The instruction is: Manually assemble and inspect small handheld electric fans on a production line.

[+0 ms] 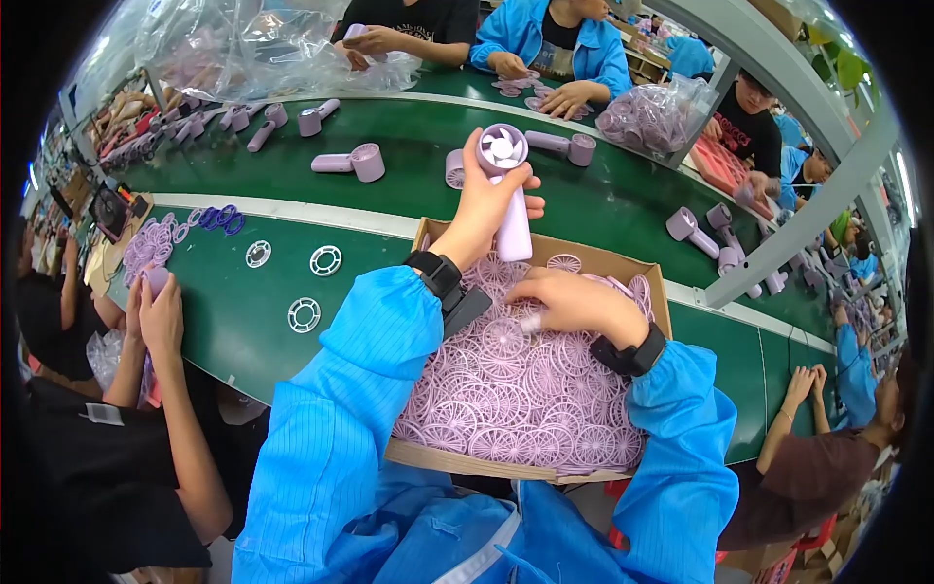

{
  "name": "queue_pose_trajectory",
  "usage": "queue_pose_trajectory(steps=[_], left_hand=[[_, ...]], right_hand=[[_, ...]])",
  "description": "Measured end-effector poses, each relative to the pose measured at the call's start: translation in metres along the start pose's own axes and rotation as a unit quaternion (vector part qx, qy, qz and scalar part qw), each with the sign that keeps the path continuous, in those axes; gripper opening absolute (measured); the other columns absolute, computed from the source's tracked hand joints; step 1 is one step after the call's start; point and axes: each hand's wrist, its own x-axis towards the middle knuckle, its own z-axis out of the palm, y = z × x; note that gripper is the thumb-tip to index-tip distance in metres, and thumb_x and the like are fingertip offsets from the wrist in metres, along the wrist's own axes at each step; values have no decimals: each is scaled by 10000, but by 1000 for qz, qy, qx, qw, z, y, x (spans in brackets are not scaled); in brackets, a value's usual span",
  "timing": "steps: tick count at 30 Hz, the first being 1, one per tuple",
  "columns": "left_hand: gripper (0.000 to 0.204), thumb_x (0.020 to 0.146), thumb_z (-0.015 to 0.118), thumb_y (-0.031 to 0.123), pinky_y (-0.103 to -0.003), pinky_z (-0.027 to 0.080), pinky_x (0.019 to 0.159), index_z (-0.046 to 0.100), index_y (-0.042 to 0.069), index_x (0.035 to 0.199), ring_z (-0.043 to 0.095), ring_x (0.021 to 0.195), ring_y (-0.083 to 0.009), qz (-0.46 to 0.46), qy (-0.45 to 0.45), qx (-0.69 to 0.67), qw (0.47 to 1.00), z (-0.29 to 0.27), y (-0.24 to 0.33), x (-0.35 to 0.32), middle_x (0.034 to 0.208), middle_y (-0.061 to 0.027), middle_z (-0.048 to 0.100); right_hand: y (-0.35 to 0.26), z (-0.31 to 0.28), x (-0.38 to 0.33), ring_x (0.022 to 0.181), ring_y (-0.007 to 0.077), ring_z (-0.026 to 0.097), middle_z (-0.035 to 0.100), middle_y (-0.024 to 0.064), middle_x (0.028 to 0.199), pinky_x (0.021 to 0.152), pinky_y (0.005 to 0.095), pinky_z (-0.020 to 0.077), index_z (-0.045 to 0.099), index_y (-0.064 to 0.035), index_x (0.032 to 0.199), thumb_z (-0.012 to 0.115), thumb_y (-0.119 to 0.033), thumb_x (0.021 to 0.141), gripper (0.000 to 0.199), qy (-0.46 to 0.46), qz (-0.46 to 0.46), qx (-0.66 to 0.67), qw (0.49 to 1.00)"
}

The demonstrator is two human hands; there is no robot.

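My left hand (472, 216) is wrapped round a lilac handheld fan (515, 232), held upright above the far edge of a cardboard box. White blades show in the fan's open round head, with no grille over them. Below and to the right, my right hand (582, 300) reaches into the box (664, 307), fingers bent down onto a heap of round lilac fan grilles (506, 389). A pale band wraps one of its fingers. Its fingertips are partly hidden, so I cannot make out what they grip.
White rings (305, 314) lie on the green table left of the box, with purple rings (230, 220) farther left. Lilac fans (366, 163) rest on the green belt beyond. A grey metal post (798, 219) stands at right. Co-workers sit at both sides and across.
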Motion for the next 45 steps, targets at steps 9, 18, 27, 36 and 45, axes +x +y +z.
queue_pose_trajectory(steps=[9, 18, 27, 36, 45], left_hand=[[794, 876, 596, 101, -369, 577, 574, 41, 227, 1430, 657, 686, -227, -15, 14, 23, 1000, 3, 0, -1, 946, -143, 594], [789, 873, 588, 86, -353, 568, 558, 43, 209, 1430, 650, 698, -215, -22, 25, 24, 999, 0, 0, 1, 954, -140, 594], [824, 859, 612, 89, -344, 567, 583, 35, 203, 1436, 643, 760, -202, -23, 18, 31, 999, -3, 0, 0, 1014, -144, 575], [967, 782, 684, 8, -287, 526, 650, 31, 244, 1456, 590, 864, -146, 102, -103, 79, 986, 20, -7, -12, 1060, -107, 547], [980, 750, 687, -61, -282, 522, 693, 65, 224, 1452, 574, 893, -146, 213, -68, 80, 971, 26, -5, -18, 1182, -106, 469]], right_hand=[[2, 2, 9, 821, 301, 593, 584, 93, 788, 741, 391, 473, 599, -75, 1075, 655, -120, 764, 319, -87, 6, 37, 995], [-5, -21, -5, 863, 256, 612, 631, 82, 857, 763, 359, 478, 628, -54, 994, 661, -104, 745, 256, -28, -88, 269, 959], [-3, -27, 3, 847, 247, 625, 614, 108, 1002, 777, 336, 494, 603, -65, 1094, 614, -15, 762, 336, 4, 29, 113, 993], [25, -37, 3, 900, 151, 591, 550, 62, 997, 707, 286, 526, 498, -8, 1079, 554, 75, 797, 300, 403, 141, 549, 718], [6, -41, 4, 936, 234, 584, 502, 124, 1103, 775, 334, 527, 498, -28, 1094, 667, 37, 737, 400, 512, 25, -19, 858]])
